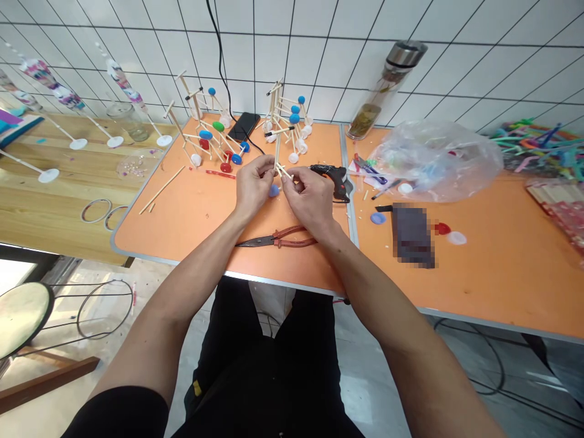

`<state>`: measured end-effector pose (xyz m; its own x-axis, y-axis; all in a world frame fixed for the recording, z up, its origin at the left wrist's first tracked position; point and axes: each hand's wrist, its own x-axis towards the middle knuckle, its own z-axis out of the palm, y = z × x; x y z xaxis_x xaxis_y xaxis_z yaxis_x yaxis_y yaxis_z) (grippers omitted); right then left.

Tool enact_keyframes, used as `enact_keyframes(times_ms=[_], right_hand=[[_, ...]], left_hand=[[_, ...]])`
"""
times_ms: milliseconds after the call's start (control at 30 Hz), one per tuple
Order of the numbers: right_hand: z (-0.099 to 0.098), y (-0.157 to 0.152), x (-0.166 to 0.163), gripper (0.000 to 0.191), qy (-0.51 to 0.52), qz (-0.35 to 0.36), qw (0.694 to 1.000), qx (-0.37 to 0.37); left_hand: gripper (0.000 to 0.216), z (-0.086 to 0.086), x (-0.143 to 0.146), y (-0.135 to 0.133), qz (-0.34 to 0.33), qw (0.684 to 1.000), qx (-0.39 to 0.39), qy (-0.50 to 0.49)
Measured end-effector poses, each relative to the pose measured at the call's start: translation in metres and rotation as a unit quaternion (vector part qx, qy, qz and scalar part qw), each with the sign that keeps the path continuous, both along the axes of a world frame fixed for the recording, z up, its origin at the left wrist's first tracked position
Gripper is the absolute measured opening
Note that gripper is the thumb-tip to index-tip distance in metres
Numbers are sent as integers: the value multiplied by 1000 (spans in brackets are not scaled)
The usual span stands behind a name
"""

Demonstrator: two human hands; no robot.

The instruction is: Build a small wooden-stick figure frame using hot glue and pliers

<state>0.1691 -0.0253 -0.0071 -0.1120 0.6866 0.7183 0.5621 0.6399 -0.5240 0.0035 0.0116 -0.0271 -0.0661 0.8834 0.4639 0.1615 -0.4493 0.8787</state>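
Observation:
My left hand (252, 184) and my right hand (309, 196) meet above the orange table (182, 213), both pinching thin wooden sticks (279, 165) joined together, one standing upright and another slanting between the fingertips. A blue bottle cap (274, 191) shows just under the hands. Red-handled pliers (280, 237) lie on the table below my wrists. A black glue gun (333, 177) rests right behind my right hand.
Two stick-and-cap models (210, 137) (288, 121) stand at the back with a black phone (244, 126). A clear plastic bag (433, 159), a glass bottle (383, 91), loose caps and coloured straws (538, 143) lie to the right. A wooden table (55, 182) stands left.

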Motion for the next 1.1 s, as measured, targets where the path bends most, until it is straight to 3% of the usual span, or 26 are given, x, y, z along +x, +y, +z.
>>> enact_keyframes(times_ms=[433,1100], right_hand=[[1,-1,0,29,-16,-17,1000,-21],[0,-1,0,22,-15,-16,1000,-8]], left_hand=[[22,3,1,-3,12,1000,-6,-5],[22,4,0,-3,7,1000,-3,-1]])
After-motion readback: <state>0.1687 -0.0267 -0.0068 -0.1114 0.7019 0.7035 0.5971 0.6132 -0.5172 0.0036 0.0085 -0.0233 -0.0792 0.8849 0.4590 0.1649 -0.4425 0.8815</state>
